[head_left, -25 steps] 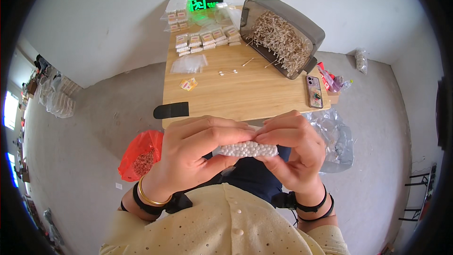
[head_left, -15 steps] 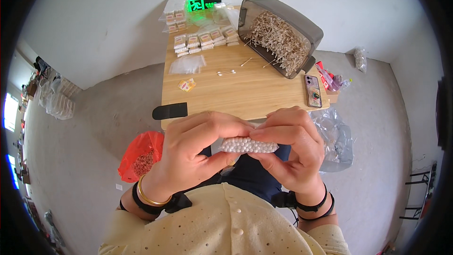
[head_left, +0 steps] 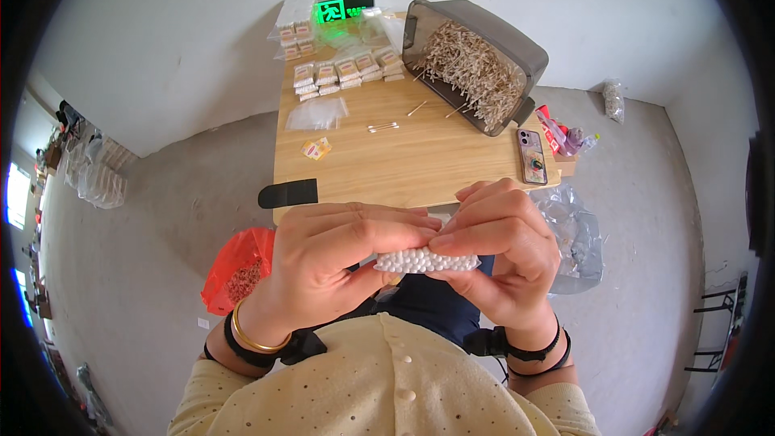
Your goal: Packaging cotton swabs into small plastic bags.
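Fingers of the left hand and of the right hand are clamped on a packet of cotton swabs, held in front of the person's body, just off the near edge of the wooden tabletop. Each thumb presses from the near side and the other digits from the far side, probably so the bundle stays flat and even; the white cotton tips face up, where the person can look straight at them. Clear film seems to wrap the swabs, but the digits hide its far edge, so whether it is closed cannot be told. Beyond, a grey translucent bin is tipped with its mouth toward the person, which likely makes its loose swabs easy to reach. Filled packets stand in a row at the far left, out of the way, with flat clear bags and yellow-and-white cards lying nearer, within the left hand's reach.
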`<state>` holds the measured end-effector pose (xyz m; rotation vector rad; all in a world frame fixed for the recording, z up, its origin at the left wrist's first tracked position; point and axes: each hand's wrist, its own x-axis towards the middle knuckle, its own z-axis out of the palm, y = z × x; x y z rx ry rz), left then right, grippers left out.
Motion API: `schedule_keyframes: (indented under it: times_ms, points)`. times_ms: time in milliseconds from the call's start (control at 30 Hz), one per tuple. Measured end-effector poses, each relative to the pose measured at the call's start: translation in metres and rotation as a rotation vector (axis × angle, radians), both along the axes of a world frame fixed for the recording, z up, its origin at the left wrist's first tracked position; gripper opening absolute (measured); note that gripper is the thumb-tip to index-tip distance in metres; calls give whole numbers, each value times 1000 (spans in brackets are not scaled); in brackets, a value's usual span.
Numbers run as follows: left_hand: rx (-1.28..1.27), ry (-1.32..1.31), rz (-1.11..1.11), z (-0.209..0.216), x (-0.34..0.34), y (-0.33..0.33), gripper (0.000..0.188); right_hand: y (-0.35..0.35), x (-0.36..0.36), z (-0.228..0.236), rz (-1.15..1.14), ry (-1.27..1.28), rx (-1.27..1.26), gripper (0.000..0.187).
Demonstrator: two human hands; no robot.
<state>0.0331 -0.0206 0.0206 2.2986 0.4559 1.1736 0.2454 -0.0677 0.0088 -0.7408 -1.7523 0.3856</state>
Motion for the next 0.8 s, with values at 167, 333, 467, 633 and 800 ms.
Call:
schedule_keyframes:
  times_ms: [167, 333, 467, 633, 800]
  points:
    - [-12, -1, -13, 0, 1, 3, 19, -2, -1, -2, 17, 0, -52, 34]
    - [-119, -34, -1, -1, -1, 2, 20, -3, -1, 4, 31, 12, -160, 42]
    - [-118, -88, -42, 0, -5, 5, 25, 7, -3, -7, 20, 20, -179, 47]
    - [-235, -160, 28, -8, -9, -1, 31, 9, 4, -25, 79, 95, -410, 31]
    - [-529, -288, 109, -15, -2, -5, 34, 17, -11, -30, 194, 624, -442, 19]
